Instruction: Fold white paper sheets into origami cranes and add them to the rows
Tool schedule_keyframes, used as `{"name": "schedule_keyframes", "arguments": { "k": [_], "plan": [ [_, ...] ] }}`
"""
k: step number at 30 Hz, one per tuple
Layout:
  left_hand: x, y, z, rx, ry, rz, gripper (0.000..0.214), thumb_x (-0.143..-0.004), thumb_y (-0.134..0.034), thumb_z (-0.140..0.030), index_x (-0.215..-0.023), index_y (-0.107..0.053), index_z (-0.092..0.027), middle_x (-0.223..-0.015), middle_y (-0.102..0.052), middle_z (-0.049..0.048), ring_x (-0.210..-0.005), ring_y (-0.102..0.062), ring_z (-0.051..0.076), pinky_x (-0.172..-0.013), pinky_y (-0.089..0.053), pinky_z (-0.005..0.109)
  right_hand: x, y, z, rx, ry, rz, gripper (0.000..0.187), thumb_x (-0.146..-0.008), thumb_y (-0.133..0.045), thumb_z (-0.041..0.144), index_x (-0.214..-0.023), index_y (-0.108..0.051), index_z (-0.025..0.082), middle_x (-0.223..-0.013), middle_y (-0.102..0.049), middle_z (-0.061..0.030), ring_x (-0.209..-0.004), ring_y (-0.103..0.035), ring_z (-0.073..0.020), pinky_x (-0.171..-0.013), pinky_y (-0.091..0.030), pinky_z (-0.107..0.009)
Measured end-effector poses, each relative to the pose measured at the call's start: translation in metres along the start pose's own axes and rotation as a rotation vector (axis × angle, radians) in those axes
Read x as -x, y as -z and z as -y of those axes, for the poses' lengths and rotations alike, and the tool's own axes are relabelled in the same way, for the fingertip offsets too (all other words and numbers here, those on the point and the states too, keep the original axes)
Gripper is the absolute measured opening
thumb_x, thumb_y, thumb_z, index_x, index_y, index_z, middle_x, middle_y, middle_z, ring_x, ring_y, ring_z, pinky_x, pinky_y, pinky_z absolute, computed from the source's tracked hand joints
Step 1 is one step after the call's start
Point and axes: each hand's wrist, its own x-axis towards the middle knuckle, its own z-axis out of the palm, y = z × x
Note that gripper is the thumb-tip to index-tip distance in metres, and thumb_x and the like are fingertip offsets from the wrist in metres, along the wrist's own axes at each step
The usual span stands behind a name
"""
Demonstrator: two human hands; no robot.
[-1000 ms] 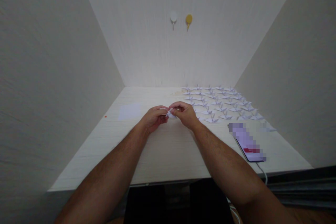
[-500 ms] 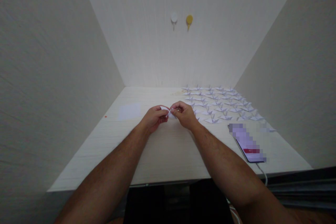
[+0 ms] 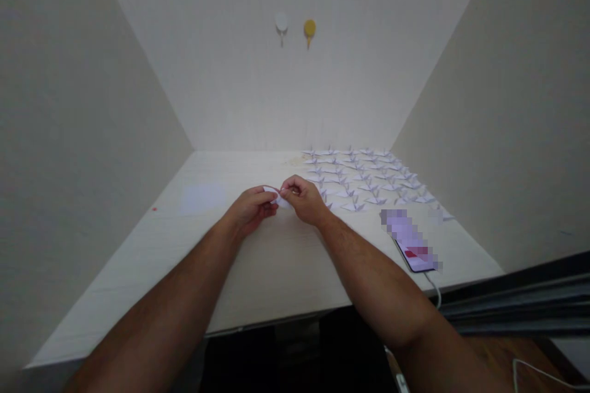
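Observation:
Between my two hands is a small piece of folded white paper (image 3: 282,201), partly hidden by my fingers. My left hand (image 3: 252,209) is closed on its left side, thumb on top. With thumb and forefinger my right hand (image 3: 303,198) pinches the paper's right side. The paper's exact shape is too small and covered to make out. Right of my hands, several white paper cranes (image 3: 354,204) stand in rows on the white table (image 3: 271,270).
White paper (image 3: 201,198) lies flat left of my hands, with a small red speck (image 3: 154,209) farther left. A phone (image 3: 410,242) with a white cable (image 3: 434,288) lies at the right. Walls enclose the table; a white hook (image 3: 281,23) and a yellow hook (image 3: 310,29) hang behind.
The whole view has shifted, so table, cranes and phone appear farther left. Both hands keep hold of the folded paper, their grip nearly the same.

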Motion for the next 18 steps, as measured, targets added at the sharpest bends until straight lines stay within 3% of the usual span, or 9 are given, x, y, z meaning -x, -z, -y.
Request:
{"name": "schedule_keyframes", "arguments": {
  "k": [4, 9, 13, 18],
  "plan": [
    [0.001, 0.000, 0.000, -0.007, 0.003, -0.008, 0.017, -0.061, -0.075, -0.013, -0.075, -0.067, -0.009, -0.066, -0.064, 0.0022, -0.051, -0.057, 0.008, -0.049, -0.048, 0.019, 0.001, 0.000, -0.003, -0.072, 0.024, -0.005, 0.017, -0.077, -0.064, 0.035, -0.080, -0.058, 0.019, -0.074, -0.060, 0.0000, -0.068, -0.055, -0.0122, -0.063, -0.044, -0.026],
    [0.000, 0.002, 0.001, 0.025, -0.039, -0.024, 0.023, -0.061, -0.077, -0.014, -0.081, -0.066, -0.011, -0.070, -0.067, 0.0036, -0.056, -0.062, 0.010, -0.055, -0.051, 0.022, 0.001, 0.000, -0.004, -0.154, -0.023, -0.048, 0.029, -0.072, -0.066, 0.033, -0.097, -0.059, 0.020, -0.083, -0.061, -0.0006, -0.068, -0.055, -0.0119, -0.061, -0.046, -0.026],
    [0.000, 0.000, 0.002, 0.049, -0.131, -0.096, 0.029, -0.059, -0.080, -0.016, -0.083, -0.062, -0.013, -0.074, -0.069, 0.0039, -0.065, -0.066, 0.013, -0.066, -0.054, 0.026, 0.004, -0.002, 0.006, 0.015, 0.007, -0.179, 0.023, -0.073, -0.066, 0.035, -0.087, -0.055, 0.021, -0.076, -0.055, 0.0018, -0.063, -0.050, -0.0108, -0.057, -0.043, -0.025],
    [0.000, -0.005, 0.002, 0.083, -0.223, -0.178, 0.031, -0.054, -0.082, -0.015, -0.075, -0.059, -0.014, -0.067, -0.064, -0.0004, -0.065, -0.063, 0.011, -0.069, -0.055, 0.026, 0.009, -0.004, 0.018, 0.313, 0.222, -0.224, 0.026, -0.071, -0.073, 0.037, -0.082, -0.055, 0.022, -0.083, -0.056, -0.0013, -0.071, -0.051, -0.0139, -0.064, -0.045, -0.029]
  ]
}}
